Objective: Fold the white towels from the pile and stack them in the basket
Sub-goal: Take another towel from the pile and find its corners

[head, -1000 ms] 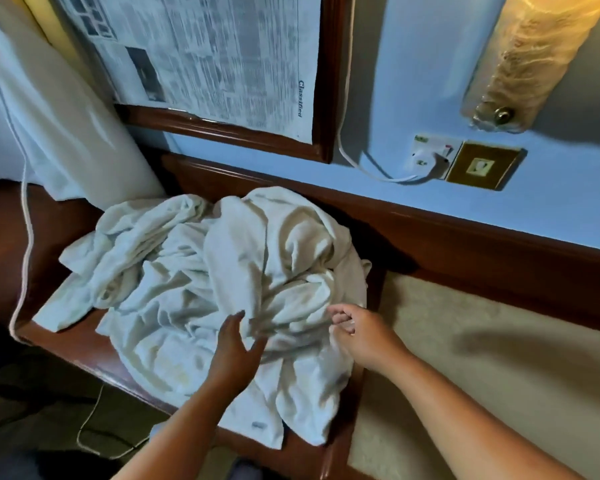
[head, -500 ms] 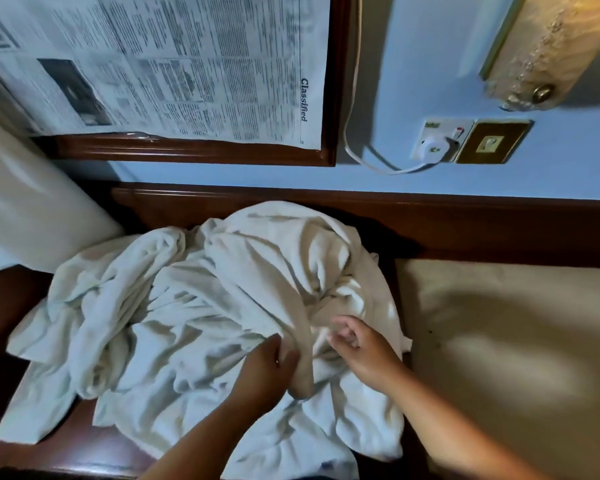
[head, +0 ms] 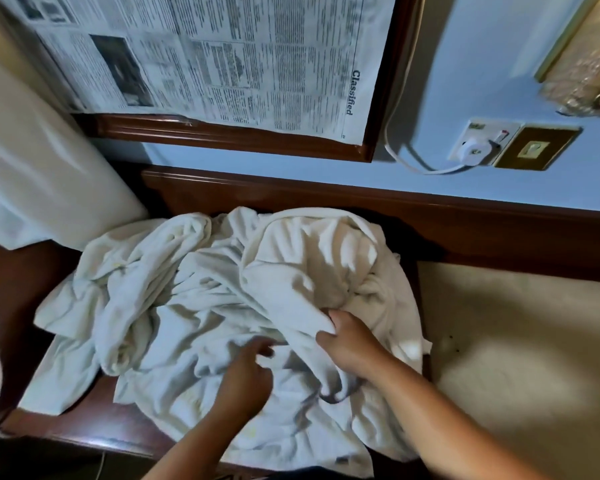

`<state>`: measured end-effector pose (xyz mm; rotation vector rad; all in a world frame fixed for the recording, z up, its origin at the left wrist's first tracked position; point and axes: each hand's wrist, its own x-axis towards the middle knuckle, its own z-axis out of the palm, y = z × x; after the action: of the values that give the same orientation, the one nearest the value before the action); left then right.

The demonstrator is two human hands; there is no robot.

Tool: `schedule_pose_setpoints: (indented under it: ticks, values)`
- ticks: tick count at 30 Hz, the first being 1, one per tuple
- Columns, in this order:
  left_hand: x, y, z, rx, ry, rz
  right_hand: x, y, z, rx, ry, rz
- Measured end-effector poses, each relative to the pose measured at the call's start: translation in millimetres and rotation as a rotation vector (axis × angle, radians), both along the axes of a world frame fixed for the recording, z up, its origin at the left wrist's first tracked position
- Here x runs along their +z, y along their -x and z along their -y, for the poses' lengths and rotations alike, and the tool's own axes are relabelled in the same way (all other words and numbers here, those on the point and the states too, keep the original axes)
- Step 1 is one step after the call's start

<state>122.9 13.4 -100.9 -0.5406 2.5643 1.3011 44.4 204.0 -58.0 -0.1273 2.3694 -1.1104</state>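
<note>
Matt terry-cloth towels [head: 201,306] on glossy dark wooden table [head: 94,427]

A bedroom: wooden headboard [head: 326,199] behind a bare mattress [head: 520,341], wall lamp [head: 582,74] and socket [head: 482,143] above

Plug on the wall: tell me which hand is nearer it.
Right. The right hand grips a towel below the plug; the left hand is lower and farther left, over the pile.

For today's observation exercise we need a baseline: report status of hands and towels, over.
Right hand grips top towel; left hand over pile, holding nothing. Towel pile crumpled, unfolded. Basket not in view.
</note>
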Motion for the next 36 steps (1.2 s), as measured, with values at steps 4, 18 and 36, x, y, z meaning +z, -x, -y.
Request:
schedule_pose_setpoints:
  ticks: [4,18,36]
  values:
    - [-1,34,7,0.136,-0.035,-0.102,1,-8,-61,0.130,-0.052,0.218]
    - [-6,28,-142,-0.503,-0.130,-0.183,-23,-99,-177,-0.572,-0.032,0.064]
    - [-9,-54,-193,-0.460,0.021,-0.263,-25,-57,-206,-0.577,0.115,0.162]
